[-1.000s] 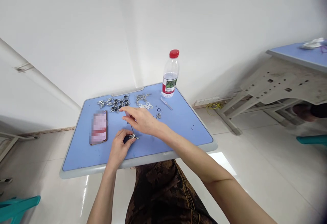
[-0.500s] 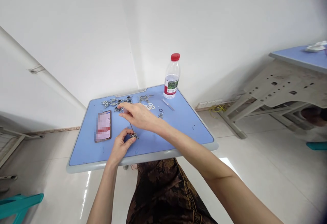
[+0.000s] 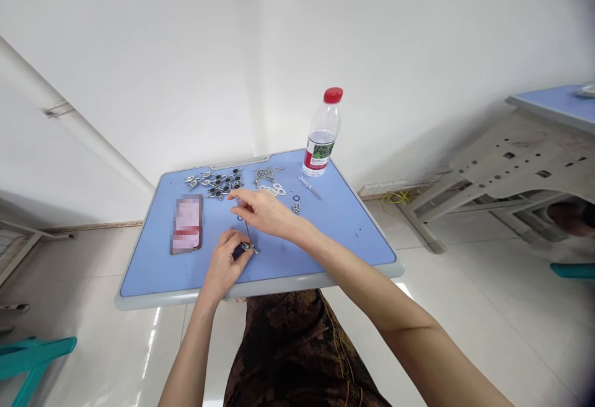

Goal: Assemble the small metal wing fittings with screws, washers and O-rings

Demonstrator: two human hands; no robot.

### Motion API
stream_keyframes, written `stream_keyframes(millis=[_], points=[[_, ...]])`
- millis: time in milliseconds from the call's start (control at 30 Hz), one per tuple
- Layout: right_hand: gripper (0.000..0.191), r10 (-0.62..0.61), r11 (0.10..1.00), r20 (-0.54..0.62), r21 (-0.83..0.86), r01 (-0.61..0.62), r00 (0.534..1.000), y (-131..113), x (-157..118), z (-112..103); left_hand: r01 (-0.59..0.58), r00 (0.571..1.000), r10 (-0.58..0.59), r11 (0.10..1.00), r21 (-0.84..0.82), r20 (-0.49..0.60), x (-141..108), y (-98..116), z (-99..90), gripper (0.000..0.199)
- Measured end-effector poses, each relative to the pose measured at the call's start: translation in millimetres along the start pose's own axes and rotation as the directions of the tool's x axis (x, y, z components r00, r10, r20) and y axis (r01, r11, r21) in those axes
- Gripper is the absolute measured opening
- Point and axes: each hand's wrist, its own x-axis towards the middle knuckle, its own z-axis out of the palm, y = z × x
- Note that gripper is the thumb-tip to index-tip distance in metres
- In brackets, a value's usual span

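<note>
Low on the blue desk [image 3: 288, 258], my left hand [image 3: 225, 263] pinches a small shiny metal part [image 3: 251, 248] against the surface. My right hand [image 3: 267, 212] is closed around the handle of a screwdriver [image 3: 248, 228], which is mostly hidden by the fingers. Its thin shaft slants down to the metal part between my left fingertips. Beyond my right hand lie several metal parts with black round pieces [image 3: 225, 183], a pile of metal pins [image 3: 266, 175] and some flat plates with holes [image 3: 277, 189].
A phone [image 3: 186, 224] lies on the left side. At the back right stands a water bottle [image 3: 320, 137] with a red cap. Near it are a syringe-like tube [image 3: 310, 188], a dark ring [image 3: 296, 198] and small metal balls [image 3: 296, 209]. Another desk [image 3: 553, 106] stands at right.
The view has shifted slightly. Both hands have moved a little to the right with the metal part and screwdriver. The screwdriver shaft still reaches down to the part.
</note>
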Motion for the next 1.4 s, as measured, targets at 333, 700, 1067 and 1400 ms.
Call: stream_keyframes(millis=[333, 700, 1067, 1400], points=[[0.016, -0.197, 0.976, -0.038, 0.084, 0.2, 0.98, 4, -12, 4, 0.03, 1.0, -0.03, 0.999, -0.039, 0.004, -1, 1, -0.7, 0.004], [0.013, -0.304, 0.943, 0.06, 0.16, 0.292, 0.951, 6, -17, -6, 0.023, 0.999, -0.024, 1.0, -0.014, -0.028, -2, 1, 2.9, 0.005], [0.024, -0.288, 0.957, 0.14, 0.062, 0.282, 0.947, 3, -21, -16, 0.025, 0.999, -0.026, 0.999, -0.024, -0.019, -2, -1, 4.9, 0.007], [0.009, -0.206, 0.967, -0.003, 0.15, 0.204, 0.978, 6, -17, -12, 0.005, 0.999, -0.006, 1.0, -0.025, -0.033, -1, -3, 5.7, 0.006]])
